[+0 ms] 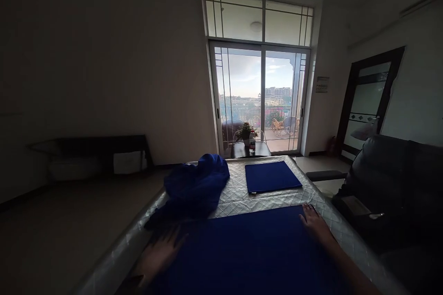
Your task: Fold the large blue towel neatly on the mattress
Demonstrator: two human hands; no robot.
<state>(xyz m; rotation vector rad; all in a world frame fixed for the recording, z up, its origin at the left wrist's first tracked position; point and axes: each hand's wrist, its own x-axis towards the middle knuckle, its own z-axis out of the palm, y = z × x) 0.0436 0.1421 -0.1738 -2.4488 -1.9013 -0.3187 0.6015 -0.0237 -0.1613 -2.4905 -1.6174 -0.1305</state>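
Observation:
A large blue cloth [242, 253] lies spread flat over the near part of a table with a quilted silver cover [238, 203]. On the cloth's left side rests my left hand [157, 253], slightly blurred, fingers stretched out and apart. My right hand [313, 221] lies flat at the far right corner of the cloth, its fingers extended and holding nothing. Beyond the left hand sits a crumpled heap of blue fabric [199, 184]. Farther off, a neatly folded blue cloth [273, 176] with a small white tag lies flat at the far right.
A dark chair [391, 184] stands close along the right side. Past the table's far end are a small table [238, 150], a potted plant [245, 132] and a bottle [252, 143], before sliding glass doors [242, 83]. A low dark rack [104, 145] stands by the left wall.

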